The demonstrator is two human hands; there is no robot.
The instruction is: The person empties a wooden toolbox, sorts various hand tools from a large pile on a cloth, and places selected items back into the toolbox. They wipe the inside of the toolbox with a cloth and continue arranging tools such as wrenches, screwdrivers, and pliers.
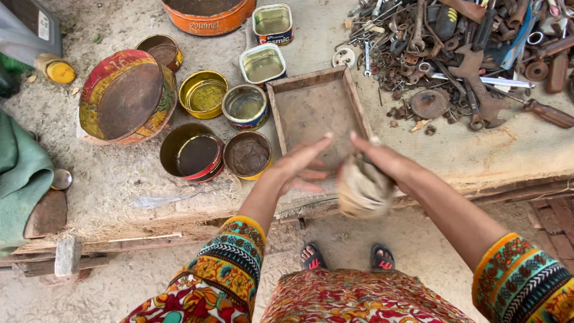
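Note:
My right hand (382, 158) grips a crumpled, dirty rag (362, 190), which is blurred. My left hand (302, 164) is held out beside it with fingers spread, its fingertips close to the rag and holding nothing. Both hands hover over the near edge of a shallow wooden tray (280, 113) that lies on a sandy raised platform. Just left of my left hand sits a round tin of dark paste (248, 155).
Several open tins and lids (203, 94) stand left of the tray, with a large round tin (125, 96) beyond. A heap of rusty wrenches, nuts and tools (460, 54) fills the right. A green cloth (21, 173) lies far left. My sandalled feet (347, 257) stand below on the ground.

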